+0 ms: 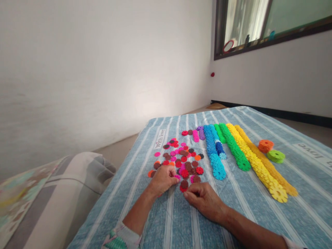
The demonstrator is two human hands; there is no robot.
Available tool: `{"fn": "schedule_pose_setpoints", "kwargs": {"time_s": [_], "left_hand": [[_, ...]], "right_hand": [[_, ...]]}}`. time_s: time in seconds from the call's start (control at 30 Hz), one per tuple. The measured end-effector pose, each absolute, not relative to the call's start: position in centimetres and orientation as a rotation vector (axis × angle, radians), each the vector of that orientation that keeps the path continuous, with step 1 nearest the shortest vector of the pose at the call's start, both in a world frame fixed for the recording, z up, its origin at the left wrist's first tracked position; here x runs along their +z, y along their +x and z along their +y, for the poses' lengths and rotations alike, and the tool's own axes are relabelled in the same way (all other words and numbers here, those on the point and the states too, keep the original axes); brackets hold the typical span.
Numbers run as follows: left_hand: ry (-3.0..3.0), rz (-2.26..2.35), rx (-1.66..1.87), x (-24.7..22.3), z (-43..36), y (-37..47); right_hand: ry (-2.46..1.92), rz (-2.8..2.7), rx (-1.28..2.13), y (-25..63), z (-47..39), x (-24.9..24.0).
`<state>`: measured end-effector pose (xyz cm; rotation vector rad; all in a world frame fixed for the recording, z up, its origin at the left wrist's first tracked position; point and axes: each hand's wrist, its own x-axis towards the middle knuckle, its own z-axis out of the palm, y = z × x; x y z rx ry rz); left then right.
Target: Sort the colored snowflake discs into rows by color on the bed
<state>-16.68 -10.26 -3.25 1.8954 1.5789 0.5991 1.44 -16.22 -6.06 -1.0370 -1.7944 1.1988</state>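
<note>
My left hand point(164, 179) pinches a pink notched plastic disc point(177, 176) between thumb and fingers, at the near left of a loose pile of discs. Close by on the right, my right hand point(204, 200) has its fingers curled together; whatever they may hold is hidden. Just beyond its fingertips lie a brown disc point(184, 184) and a red disc point(183, 189), partly overlapping. The mixed pile holds brown, red, pink, orange and black discs, among them a red one point(199, 170) and an orange one point(197, 157).
Overlapping rows of discs run to the right: purple point(201, 133), blue point(210, 145), green point(234, 145), yellow point(259, 166) and darker yellow point(272, 169). Orange point(266, 145) and lime stacks point(276, 156) stand farther right. A short pink row point(195, 136) lies behind the pile. Striped cloth point(124, 211) covers the surface.
</note>
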Motion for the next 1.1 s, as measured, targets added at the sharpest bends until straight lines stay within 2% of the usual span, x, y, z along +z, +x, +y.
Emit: {"fn": "schedule_pose_setpoints", "kwargs": {"time_s": [0.63,0.9,1.1], "left_hand": [[1.609,1.554,0.556,-0.9,-11.0,-16.0],[1.673,1.567,0.609,0.3,-9.9,-15.9],[1.840,1.489,0.660,0.4,-6.6,-13.4]], "right_hand": [[-1.068,-1.837,1.079,1.0,-16.1,-5.9],[-0.986,-1.997,0.802,0.6,-16.4,-6.4],[-1.027,-2.104,0.719,0.2,-16.0,-6.8]]}}
